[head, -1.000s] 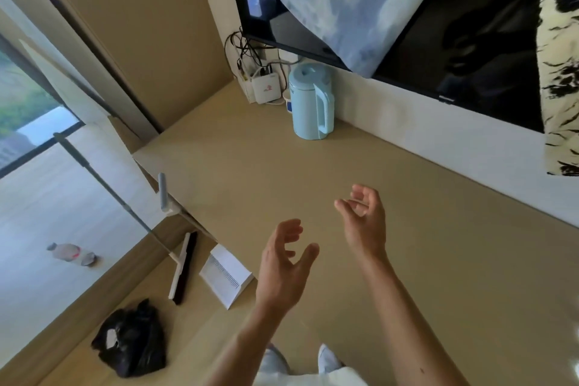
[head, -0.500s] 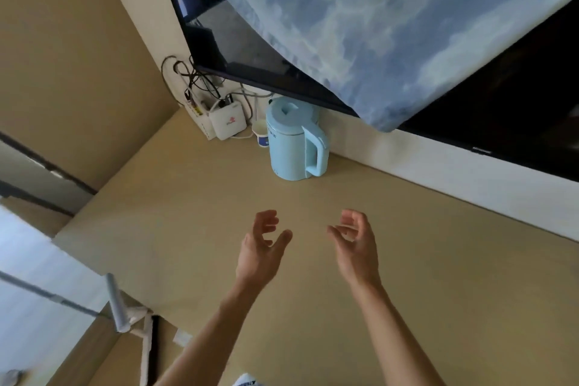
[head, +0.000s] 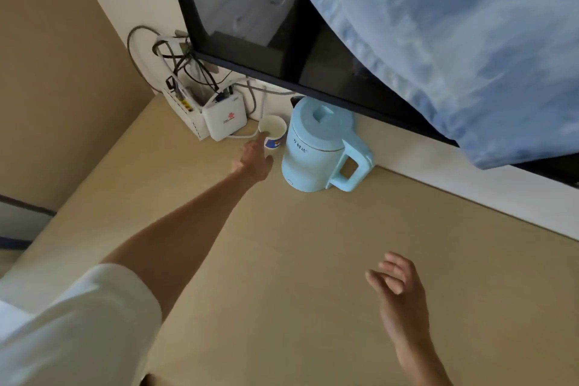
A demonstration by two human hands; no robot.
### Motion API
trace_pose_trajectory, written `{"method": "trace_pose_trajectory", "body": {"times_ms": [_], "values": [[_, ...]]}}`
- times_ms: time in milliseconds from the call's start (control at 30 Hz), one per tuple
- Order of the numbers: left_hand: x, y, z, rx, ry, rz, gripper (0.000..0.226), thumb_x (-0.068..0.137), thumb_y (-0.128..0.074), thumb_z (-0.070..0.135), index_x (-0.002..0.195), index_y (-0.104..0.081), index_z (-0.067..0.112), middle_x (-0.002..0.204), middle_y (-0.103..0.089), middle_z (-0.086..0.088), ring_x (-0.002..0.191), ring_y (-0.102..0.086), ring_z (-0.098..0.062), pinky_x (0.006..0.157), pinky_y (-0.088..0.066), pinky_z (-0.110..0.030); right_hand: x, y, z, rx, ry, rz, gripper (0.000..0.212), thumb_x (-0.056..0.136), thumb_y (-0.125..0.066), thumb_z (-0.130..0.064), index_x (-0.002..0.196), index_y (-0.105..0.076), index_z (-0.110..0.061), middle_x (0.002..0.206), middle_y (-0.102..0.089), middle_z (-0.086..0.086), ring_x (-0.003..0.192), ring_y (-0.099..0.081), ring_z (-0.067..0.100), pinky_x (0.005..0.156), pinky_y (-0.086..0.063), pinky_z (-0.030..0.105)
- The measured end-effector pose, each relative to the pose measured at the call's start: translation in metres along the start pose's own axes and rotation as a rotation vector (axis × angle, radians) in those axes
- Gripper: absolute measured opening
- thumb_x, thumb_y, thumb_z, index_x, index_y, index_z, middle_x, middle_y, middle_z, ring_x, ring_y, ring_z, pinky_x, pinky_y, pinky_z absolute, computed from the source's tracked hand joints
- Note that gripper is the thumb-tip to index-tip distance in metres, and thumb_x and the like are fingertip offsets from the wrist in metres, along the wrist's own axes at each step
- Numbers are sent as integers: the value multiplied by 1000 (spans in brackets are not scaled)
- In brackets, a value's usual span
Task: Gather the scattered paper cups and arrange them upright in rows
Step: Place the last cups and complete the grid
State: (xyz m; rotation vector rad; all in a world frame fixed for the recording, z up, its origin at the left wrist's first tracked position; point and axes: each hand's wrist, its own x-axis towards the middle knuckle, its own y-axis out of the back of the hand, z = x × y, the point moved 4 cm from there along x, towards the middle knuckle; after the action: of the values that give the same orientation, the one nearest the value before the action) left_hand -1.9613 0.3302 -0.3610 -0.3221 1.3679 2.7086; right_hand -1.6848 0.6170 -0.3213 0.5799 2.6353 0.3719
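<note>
One white paper cup (head: 273,130) with a blue print stands upright at the back of the tan desk (head: 282,260), between a white router and a light blue kettle. My left hand (head: 255,157) is stretched out to it, fingertips touching its near rim and side, fingers not closed around it. My right hand (head: 399,291) hovers low over the desk at the front right, fingers spread and holding nothing. No other cups are in sight.
The light blue kettle (head: 319,147) stands right of the cup, handle toward the right. The white router (head: 224,117) and tangled cables (head: 185,63) fill the back left corner. A black TV (head: 282,25) draped with blue cloth (head: 454,25) overhangs the wall.
My left arm has reached forward to the cup by the kettle. My right hand has dropped back toward the front right. The view has moved closer to the wall.
</note>
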Motion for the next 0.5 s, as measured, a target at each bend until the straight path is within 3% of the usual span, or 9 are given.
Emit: {"method": "trace_pose_trajectory", "body": {"times_ms": [100,200,300,500], "values": [[30,-4,-5,189,-44,12,54,94,-60,22,145,-42,27,123,-66,-12,113,-62,-35,89,-53,-42,-11,8,13,-8,-33,29,42,85,-76,-2,115,-59,-27,109,-67,1,93,-70,14,71,-49,19],[46,-8,-6,309,-81,78,40,94,-62,27,134,-55,28,115,-70,-10,105,-66,-33,82,-50,-38,-20,15,21,-43,-33,67,42,84,-75,1,112,-59,-25,107,-67,1,82,-71,4,67,-51,12],[50,-9,-12,311,-81,112,24,93,-64,26,117,-67,25,111,-72,-10,103,-67,-33,82,-50,-38,-22,14,24,-57,-29,86,42,84,-75,4,113,-60,-21,108,-67,7,85,-70,10,66,-49,5],[9,30,-30,238,-118,76,29,91,-66,26,120,-69,22,113,-72,-10,105,-66,-34,82,-53,-40,-24,1,9,-49,20,45,40,84,-75,1,106,-61,-29,103,-69,3,92,-69,17,67,-50,6]]}}
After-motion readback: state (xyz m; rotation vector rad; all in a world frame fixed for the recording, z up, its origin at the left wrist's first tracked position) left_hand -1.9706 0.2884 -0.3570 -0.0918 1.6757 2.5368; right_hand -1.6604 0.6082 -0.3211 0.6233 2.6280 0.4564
